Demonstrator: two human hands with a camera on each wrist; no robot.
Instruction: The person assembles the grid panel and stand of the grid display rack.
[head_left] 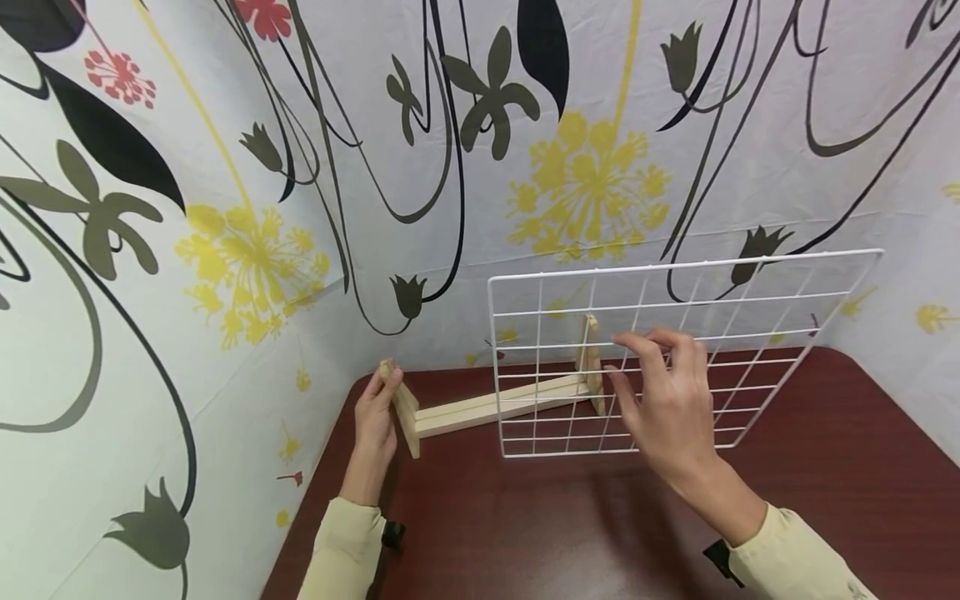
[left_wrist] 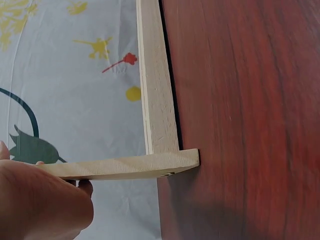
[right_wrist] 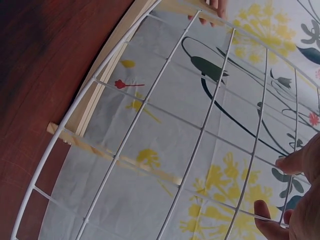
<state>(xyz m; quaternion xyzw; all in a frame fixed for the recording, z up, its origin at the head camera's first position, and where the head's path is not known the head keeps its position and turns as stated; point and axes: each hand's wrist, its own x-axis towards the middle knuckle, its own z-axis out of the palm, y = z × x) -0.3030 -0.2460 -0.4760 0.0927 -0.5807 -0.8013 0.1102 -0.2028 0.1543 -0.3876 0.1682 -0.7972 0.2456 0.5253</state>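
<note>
A pale wooden stand (head_left: 457,419) lies across the back of the table, with a long bar joining two flat end pieces. My left hand (head_left: 375,417) grips the upper end of its left end piece (left_wrist: 120,166), seen edge-on in the left wrist view. My right hand (head_left: 671,408) holds a white wire grid panel (head_left: 686,265) by its inner wires, thumb and fingertips curled at the mesh. The panel is raised and tilted in front of the right end piece (head_left: 592,354), which shows through the mesh. Fingertips of the right hand (right_wrist: 300,200) reach through the grid.
A dark red-brown table (head_left: 510,525) bears the stand. Behind it and along the left side hangs a white cloth (head_left: 465,308) printed with flowers, close to the stand's back. Black straps (head_left: 392,534) show at both sleeve cuffs.
</note>
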